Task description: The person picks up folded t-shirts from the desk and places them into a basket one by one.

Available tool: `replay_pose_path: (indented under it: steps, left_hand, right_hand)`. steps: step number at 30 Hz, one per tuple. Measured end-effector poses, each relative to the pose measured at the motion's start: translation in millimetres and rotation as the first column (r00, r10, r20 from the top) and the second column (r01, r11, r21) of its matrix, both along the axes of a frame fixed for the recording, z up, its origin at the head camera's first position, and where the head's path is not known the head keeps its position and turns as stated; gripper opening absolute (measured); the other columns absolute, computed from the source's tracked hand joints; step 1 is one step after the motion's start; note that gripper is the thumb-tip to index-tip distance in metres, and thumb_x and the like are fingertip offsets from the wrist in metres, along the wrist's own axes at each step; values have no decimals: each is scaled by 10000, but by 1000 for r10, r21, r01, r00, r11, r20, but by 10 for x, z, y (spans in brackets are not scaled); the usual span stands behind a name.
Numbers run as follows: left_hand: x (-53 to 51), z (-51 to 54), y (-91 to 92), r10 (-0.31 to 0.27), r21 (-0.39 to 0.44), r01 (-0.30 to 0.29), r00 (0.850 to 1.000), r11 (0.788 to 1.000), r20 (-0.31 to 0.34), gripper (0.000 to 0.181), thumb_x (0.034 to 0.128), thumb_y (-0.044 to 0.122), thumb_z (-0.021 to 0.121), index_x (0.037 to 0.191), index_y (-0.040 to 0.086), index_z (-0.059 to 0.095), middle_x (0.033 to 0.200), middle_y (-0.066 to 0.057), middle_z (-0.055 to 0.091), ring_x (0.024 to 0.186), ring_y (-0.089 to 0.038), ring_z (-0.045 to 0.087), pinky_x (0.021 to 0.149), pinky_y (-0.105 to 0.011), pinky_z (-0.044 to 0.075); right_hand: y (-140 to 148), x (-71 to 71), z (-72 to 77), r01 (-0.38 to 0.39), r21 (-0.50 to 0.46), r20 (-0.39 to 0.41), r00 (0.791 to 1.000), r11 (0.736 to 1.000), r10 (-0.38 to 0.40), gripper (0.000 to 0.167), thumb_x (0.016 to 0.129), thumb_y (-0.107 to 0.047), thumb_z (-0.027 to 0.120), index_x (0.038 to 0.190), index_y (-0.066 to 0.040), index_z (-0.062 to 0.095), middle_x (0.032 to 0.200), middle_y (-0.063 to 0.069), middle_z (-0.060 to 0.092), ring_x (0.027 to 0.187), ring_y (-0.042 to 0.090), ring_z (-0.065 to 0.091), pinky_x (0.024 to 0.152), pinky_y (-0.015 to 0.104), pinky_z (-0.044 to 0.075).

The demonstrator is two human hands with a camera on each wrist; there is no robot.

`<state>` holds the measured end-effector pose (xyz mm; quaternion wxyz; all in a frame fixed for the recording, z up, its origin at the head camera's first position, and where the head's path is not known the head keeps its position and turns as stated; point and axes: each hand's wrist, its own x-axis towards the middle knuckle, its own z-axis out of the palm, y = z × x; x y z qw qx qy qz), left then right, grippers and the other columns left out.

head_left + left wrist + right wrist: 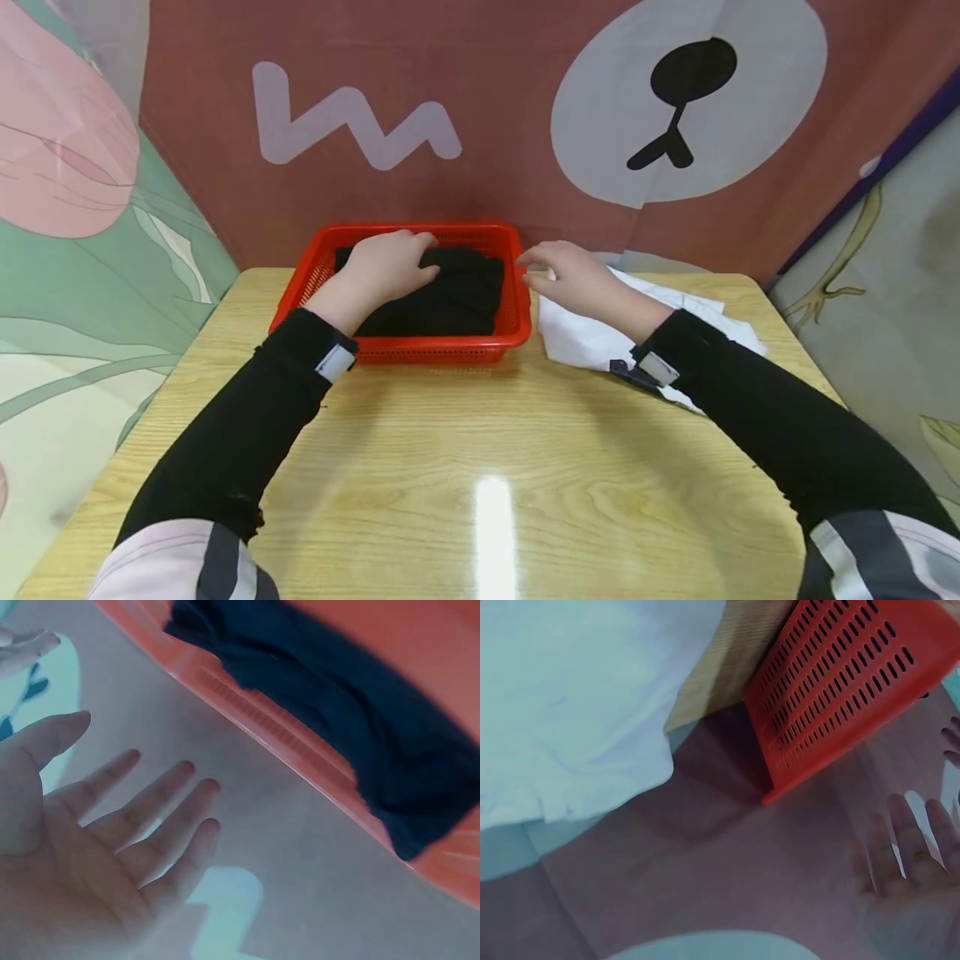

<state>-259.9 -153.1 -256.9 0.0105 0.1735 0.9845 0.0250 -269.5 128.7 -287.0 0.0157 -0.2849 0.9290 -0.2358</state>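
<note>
Dark folded cloth (461,292) lies inside a red plastic basket (427,348) at the back of the table. My left hand (386,271) is over the basket's left part, and the left wrist view shows its fingers (169,799) spread and holding nothing, beside the dark cloth (322,690). Just right of the basket's right rim, my right hand (573,279) hovers with relaxed, extended fingers, empty in the right wrist view (911,877). White cloth (577,337) with a dark patch lies under and beside my right hand and forearm.
The wooden table (420,467) reaches toward me, with a bright reflection near its front. Behind it hangs a reddish-brown printed curtain (487,167) close to the basket's back rim. Patterned fabric (885,275) hangs at the right, and more at the left.
</note>
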Motion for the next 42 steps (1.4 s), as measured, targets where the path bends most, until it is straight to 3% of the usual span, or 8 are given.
replay_pose_path:
  steps: [5, 12, 17, 23, 26, 32, 38, 42]
  left_hand:
    - [171, -125, 253, -120, -39, 115, 980, 993, -158, 443, 1007, 315, 663, 1397, 108, 619, 1255, -141, 686, 1032, -310, 693, 837, -465, 600]
    - [386, -311, 536, -263, -80, 250, 918, 965, -298, 392, 987, 311, 690, 1322, 107, 676, 1141, -104, 716, 934, -257, 686, 805, -386, 607]
    - [480, -395, 725, -330, -92, 318, 874, 943, -357, 355, 968, 312, 705, 1259, 109, 687, 1085, -87, 710, 879, -239, 641, 800, -340, 585]
    - [559, -477, 952, -374, -160, 338, 831, 928, -412, 280, 994, 282, 649, 1221, 126, 701, 1076, -84, 708, 909, -251, 648, 753, -338, 558]
    - [584, -493, 1103, -395, -219, 332, 826, 917, -403, 284, 992, 311, 661, 1227, 154, 691, 1108, -67, 708, 962, -243, 651, 774, -341, 550]
    - [600, -529, 1378, -455, -297, 357, 794, 886, -403, 256, 1009, 325, 636, 1227, 200, 682, 1097, -20, 710, 977, -210, 661, 804, -313, 545]
    - [612, -588, 1636, -447, -306, 357, 838, 883, -314, 258, 1030, 319, 598, 1263, 230, 665, 1106, 10, 684, 975, -193, 626, 808, -320, 540]
    - [610, -724, 1797, -463, -317, 383, 855, 867, -233, 242, 1058, 241, 537, 1265, 237, 662, 1126, 9, 679, 979, -190, 640, 791, -339, 568]
  right_hand:
    - [233, 175, -5, -13, 93, -69, 997, 996, 19, 328, 1020, -188, 613, 1307, -41, 672, 1317, 145, 681, 1263, 348, 594, 1094, 544, 461]
    - [493, 413, -6, -27, 157, -38, 999, 987, 33, 312, 1022, -173, 616, 1293, -32, 681, 1304, 154, 687, 1259, 358, 606, 1079, 548, 465]
    - [658, 551, 6, 2, 187, -39, 999, 982, 5, 314, 1025, -196, 622, 1289, -39, 686, 1295, 147, 692, 1253, 352, 613, 1059, 544, 476]
    - [828, 660, -42, 40, 174, -10, 999, 984, -39, 321, 1033, -212, 617, 1298, -43, 681, 1295, 151, 689, 1220, 353, 626, 1019, 557, 493]
    - [941, 731, -104, 57, 165, -5, 998, 985, -57, 309, 1029, -202, 622, 1288, -48, 688, 1277, 150, 696, 1200, 358, 632, 997, 560, 500]
    - [1125, 877, -273, 85, 136, 26, 996, 987, -90, 290, 1017, -175, 633, 1262, -35, 701, 1241, 140, 713, 1163, 362, 650, 970, 565, 515]
    - [1282, 969, -482, 101, 144, 42, 993, 984, -108, 283, 1016, -190, 646, 1230, -18, 715, 1186, 152, 732, 1112, 366, 675, 939, 569, 524]
    - [1373, 976, -608, 113, 205, -4, 993, 972, -114, 265, 992, -186, 679, 1180, -5, 730, 1124, 161, 742, 1074, 384, 684, 914, 577, 528]
